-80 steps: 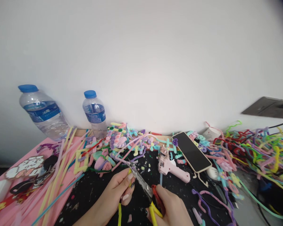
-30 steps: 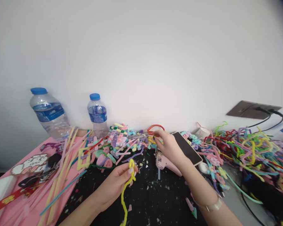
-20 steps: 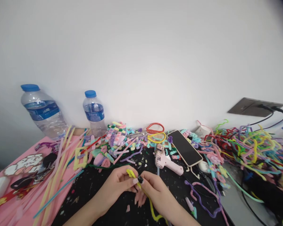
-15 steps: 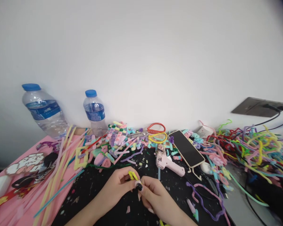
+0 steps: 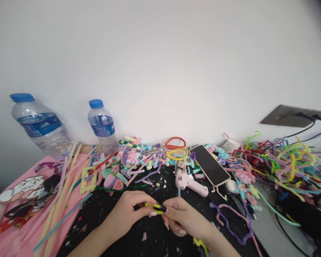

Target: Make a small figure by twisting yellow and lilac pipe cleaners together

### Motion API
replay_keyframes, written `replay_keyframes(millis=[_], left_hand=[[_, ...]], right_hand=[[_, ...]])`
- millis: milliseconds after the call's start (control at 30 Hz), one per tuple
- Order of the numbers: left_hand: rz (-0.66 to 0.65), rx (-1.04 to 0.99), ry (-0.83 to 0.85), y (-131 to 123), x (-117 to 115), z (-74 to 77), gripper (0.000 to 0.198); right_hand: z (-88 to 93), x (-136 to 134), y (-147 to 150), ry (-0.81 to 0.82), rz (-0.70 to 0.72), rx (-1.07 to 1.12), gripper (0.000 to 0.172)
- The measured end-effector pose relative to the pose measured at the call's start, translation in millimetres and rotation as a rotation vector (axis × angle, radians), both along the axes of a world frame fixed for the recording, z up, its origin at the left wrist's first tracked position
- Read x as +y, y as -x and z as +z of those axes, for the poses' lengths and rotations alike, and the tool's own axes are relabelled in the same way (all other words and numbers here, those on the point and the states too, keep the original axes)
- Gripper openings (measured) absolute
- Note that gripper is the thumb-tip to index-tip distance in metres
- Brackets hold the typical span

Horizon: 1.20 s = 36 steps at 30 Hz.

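My left hand (image 5: 132, 210) and my right hand (image 5: 182, 218) meet low in the middle over the black mat (image 5: 109, 221). Both pinch a yellow pipe cleaner (image 5: 154, 207), bent into a small loop between the fingertips. Its free end trails under my right wrist and shows again as a yellow curl (image 5: 201, 245). Red and yellow handled scissors (image 5: 175, 147) lie by the wall, beyond the hands. A pink glue gun (image 5: 188, 181) lies just past my right hand.
Two water bottles (image 5: 39, 125) (image 5: 101, 123) stand at the left by the wall. A phone (image 5: 209, 165) lies right of the glue gun. Heaps of coloured pipe cleaners (image 5: 286, 164) fill the right; pastel pieces (image 5: 131, 160) lie mid-table. Pink paper (image 5: 18, 214) with long stems covers the left.
My right hand set the scissors down by the wall, then came back to the yellow pipe cleaner. Both hands now bend it into a flatter loop, slightly lower.
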<state>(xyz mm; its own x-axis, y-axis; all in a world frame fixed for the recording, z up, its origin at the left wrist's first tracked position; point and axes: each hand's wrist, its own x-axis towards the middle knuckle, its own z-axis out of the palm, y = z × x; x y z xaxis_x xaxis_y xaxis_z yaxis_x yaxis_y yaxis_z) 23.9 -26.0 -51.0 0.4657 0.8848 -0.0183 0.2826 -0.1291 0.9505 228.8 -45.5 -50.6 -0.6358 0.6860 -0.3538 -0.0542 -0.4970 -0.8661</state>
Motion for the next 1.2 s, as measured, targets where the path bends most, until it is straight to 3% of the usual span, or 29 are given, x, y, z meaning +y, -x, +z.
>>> replay_keyframes(millis=[300, 533, 800, 900, 1033, 1200], left_hand=[[0.042, 0.007, -0.063, 1.0, 0.2, -1.0, 0.009], [0.108, -0.152, 0.094, -2.6, -0.1, 0.1, 0.012], [0.131, -0.355, 0.349, -3.6, -2.5, 2.1, 0.011], [0.148, -0.399, 0.384, -3.2, -2.4, 1.9, 0.011], [0.194, -0.52, 0.475, -4.6, -4.2, 0.7, 0.017], [0.166, -0.555, 0.552, -6.3, -5.1, 1.4, 0.021]], right_hand=[[5.2, -1.5, 1.7, -0.135, -0.04, -0.139, 0.043], [12.2, -6.2, 4.4, -0.133, -0.101, -0.147, 0.045], [13.2, -10.8, 5.2, 0.0, -0.029, 0.018, 0.047], [6.4, -9.6, 4.8, 0.058, -0.046, 0.213, 0.051], [2.5, -7.8, 1.8, 0.123, -0.108, 0.358, 0.043], [8.5, -8.7, 1.6, 0.018, -0.196, 0.354, 0.034]])
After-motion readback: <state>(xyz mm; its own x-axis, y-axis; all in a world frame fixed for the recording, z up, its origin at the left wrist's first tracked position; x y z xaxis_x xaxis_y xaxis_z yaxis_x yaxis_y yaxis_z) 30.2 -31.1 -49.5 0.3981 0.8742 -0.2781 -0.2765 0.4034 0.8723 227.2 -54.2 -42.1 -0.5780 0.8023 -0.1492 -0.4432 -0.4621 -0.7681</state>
